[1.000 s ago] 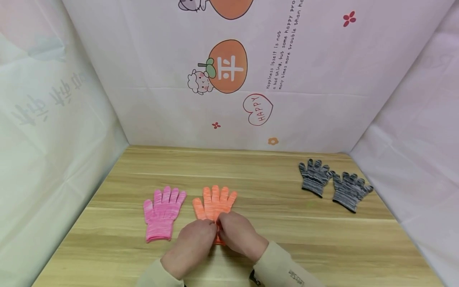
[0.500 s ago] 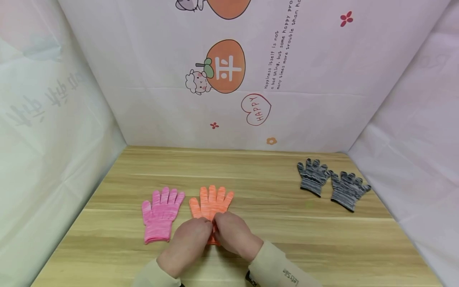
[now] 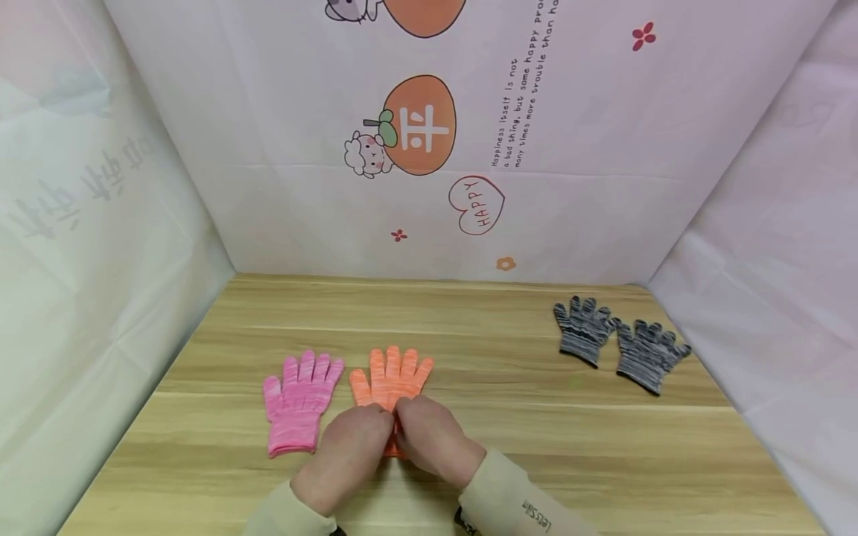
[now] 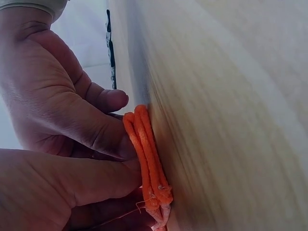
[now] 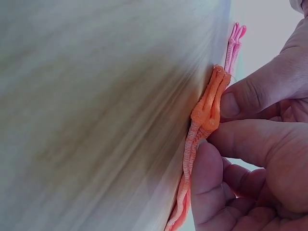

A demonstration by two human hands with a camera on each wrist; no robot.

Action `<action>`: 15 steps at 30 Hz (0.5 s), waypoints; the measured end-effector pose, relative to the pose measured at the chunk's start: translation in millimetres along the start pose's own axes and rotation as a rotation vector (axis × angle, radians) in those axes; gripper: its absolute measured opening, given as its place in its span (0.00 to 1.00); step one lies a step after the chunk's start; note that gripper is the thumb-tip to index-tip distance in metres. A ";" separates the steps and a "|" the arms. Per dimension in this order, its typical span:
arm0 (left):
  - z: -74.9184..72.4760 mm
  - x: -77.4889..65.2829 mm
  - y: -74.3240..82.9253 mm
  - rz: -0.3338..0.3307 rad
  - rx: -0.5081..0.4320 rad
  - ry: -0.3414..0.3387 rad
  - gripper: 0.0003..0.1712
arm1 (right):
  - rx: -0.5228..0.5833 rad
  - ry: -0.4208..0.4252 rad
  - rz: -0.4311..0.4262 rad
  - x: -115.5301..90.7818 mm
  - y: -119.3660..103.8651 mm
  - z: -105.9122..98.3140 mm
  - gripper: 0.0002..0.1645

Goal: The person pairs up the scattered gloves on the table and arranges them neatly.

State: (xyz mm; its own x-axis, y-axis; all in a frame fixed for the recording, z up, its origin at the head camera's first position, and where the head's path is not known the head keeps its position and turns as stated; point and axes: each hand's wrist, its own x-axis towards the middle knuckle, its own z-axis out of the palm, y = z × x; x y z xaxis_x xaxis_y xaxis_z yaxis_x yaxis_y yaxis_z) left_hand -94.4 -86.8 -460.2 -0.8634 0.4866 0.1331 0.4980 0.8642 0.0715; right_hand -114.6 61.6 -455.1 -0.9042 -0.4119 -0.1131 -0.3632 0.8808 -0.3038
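An orange knitted glove (image 3: pixel 393 381) lies on the wooden table, fingers pointing to the back and cuff toward me. My left hand (image 3: pixel 354 447) and my right hand (image 3: pixel 436 441) meet over that cuff, each pinching it between thumb and fingers. Up close in the left wrist view, the orange cuff (image 4: pixel 148 149) shows several stacked edges. The right wrist view has both thumbs on the flattened cuff (image 5: pixel 209 103). Most of the cuff is hidden under the hands in the head view. To the left, a pink glove (image 3: pixel 298 402) lies flat, apart from the left hand.
Two grey-black knitted gloves, a farther one (image 3: pixel 586 331) and a nearer one (image 3: pixel 652 357), lie at the back right of the wooden table (image 3: pixel 570 461). A printed white cloth (image 3: pixel 302 223) hangs behind, with white cloth along both sides.
The whole head view has shifted a little. The orange glove has slid slightly left toward the pink one, with both hands staying on its cuff.
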 end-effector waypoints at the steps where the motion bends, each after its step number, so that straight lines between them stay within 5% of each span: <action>1: 0.0 0.3 0.4 0.001 0.004 0.002 0.09 | -0.002 0.003 -0.001 -0.3 0.3 0.0 0.07; 15: 1.2 3.0 4.6 0.006 0.000 0.023 0.09 | -0.023 0.019 -0.028 -2.5 1.0 -0.8 0.09</action>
State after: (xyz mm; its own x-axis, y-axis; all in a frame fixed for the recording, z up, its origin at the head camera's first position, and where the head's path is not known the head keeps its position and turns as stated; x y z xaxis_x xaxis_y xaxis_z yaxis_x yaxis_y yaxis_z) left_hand -94.9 -81.2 -460.7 -0.8585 0.4885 0.1560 0.5030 0.8614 0.0708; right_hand -112.9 63.7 -454.3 -0.8977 -0.4320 -0.0870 -0.3931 0.8743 -0.2848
